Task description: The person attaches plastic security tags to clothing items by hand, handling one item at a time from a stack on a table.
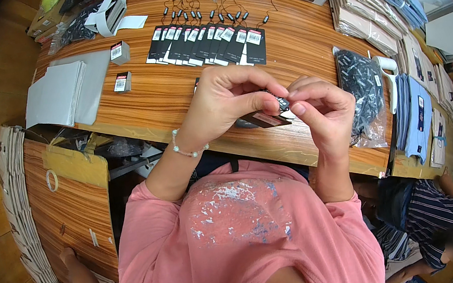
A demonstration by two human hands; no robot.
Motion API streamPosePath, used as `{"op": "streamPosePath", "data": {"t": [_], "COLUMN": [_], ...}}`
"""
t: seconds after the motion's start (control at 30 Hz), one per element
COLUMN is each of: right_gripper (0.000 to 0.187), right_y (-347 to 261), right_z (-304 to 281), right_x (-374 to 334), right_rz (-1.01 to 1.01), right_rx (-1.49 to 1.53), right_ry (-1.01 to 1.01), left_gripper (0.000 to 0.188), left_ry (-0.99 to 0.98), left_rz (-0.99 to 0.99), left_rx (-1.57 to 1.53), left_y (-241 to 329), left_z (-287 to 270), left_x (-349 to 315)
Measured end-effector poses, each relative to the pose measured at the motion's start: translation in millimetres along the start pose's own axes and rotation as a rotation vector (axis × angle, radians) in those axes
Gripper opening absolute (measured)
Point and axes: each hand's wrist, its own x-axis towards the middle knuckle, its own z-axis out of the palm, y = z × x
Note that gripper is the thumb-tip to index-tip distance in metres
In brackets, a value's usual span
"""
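Both hands are meeting mid-frame over the bench [293, 38]: left hand [226, 103] and right hand [321, 109] fingers are pinching a dark tag [267, 119], its small fastener seemingly half hidden.

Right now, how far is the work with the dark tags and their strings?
Done, it seems: a row of dark tags lies overlapped on the wooden table, each with a black string above it. In hand: the left hand and right hand together pinch one dark tag and a small black fastener. Left: a clear bag of black strings looks quite full.
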Motion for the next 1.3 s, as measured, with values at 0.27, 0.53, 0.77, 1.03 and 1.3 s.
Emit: {"op": "streamPosePath", "data": {"t": [0.27, 0.53, 0.77, 1.03, 1.3], "right_gripper": [0.011, 0.009, 0.008, 0.01, 0.009], "right_y": [-1.2, -4.4, -3.3, 0.0, 0.2], "right_z": [0.0, -0.2, -0.2, -1.4, -3.0], "right_x": [0.8, 0.0, -1.4, -4.8, -6.2], "right_rz": [0.007, 0.045, 0.028, -0.02, -0.045], "right_rx": [-0.048, -0.064, -0.06, 0.006, 0.017], "right_ry": [-0.021, -0.017, 0.001, -0.029, -0.04], "left_gripper": [0.012, 0.009, 0.009, 0.011, 0.012], "left_ry": [-0.017, -0.011, 0.008, -0.021, -0.009], "left_rz": [-0.008, -0.064, -0.059, -0.049, -0.074], "left_rx": [0.028, 0.058, 0.037, 0.009, -0.029], "left_y": [1.9, 8.9, 8.0, 4.8, 6.9], "left_z": [-1.1, 2.7, 6.1, 7.4, 11.3], "left_x": [0.4, 1.2, 1.5, -2.2, -4.2]}}
